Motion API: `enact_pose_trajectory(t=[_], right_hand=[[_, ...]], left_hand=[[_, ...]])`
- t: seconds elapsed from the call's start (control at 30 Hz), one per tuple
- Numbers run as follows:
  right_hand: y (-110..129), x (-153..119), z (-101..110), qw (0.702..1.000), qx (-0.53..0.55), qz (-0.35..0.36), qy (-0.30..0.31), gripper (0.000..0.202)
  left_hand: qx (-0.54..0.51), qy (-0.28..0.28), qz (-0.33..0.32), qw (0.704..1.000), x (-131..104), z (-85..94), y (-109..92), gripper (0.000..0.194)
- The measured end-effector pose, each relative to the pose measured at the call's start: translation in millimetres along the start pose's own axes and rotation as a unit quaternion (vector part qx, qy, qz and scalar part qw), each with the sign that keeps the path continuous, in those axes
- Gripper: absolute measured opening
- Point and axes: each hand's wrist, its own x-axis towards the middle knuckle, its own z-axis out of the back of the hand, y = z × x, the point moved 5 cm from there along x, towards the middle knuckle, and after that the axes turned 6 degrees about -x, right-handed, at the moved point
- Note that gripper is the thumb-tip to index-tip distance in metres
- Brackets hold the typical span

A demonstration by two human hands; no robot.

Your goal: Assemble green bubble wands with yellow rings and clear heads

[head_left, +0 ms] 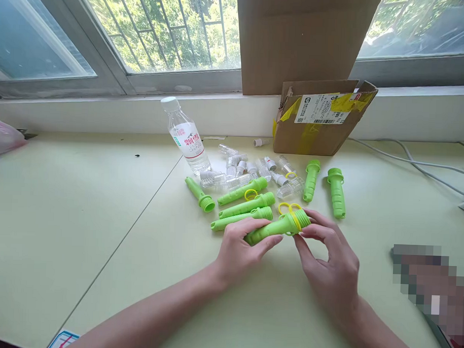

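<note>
Your left hand (pixel 241 248) is closed around a bright green, ribbed plastic handle (pixel 270 231), fingers over its far side and thumb along the near side. You have it above the pale table (pixel 144 287), tilted so that its threaded collar points right, toward your other hand. Your right hand (pixel 333 259) is pinching a thin yellow plastic ring (pixel 296 222) with thumb and fingertips at that collar — the ring lies across it, though your fingers hide part of the contact. More yellow loops (pixel 284 208) show just behind, partly covered.

Just beyond your left hand, three similar green handles (pixel 247 211) lie roughly side by side, with another loose yellow ring (pixel 251 194) among them. A further green handle (pixel 200 194) lies to their left, collar toward you; two more (pixel 336 193) lie to the right, collars away from you.

Behind these sits a cluster of clear, ribbed plastic tubes (pixel 291 187) and small whitish-grey caps (pixel 270 163). A clear, white-capped water bottle (pixel 187 139) stands at its left — leaning in your view — and an open brown cardboard box (pixel 313 139) stands behind, near the window wall.
</note>
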Motion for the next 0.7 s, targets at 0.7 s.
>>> enact_pose_trajectory(t=[0.7], right_hand=[[-0.8,-0.1,-2.9,0.999,-0.019,-0.005,0.032,0.024]], left_hand=[[-0.069,0.145,0.124,0.979,3.4,-6.0,6.7,0.036]])
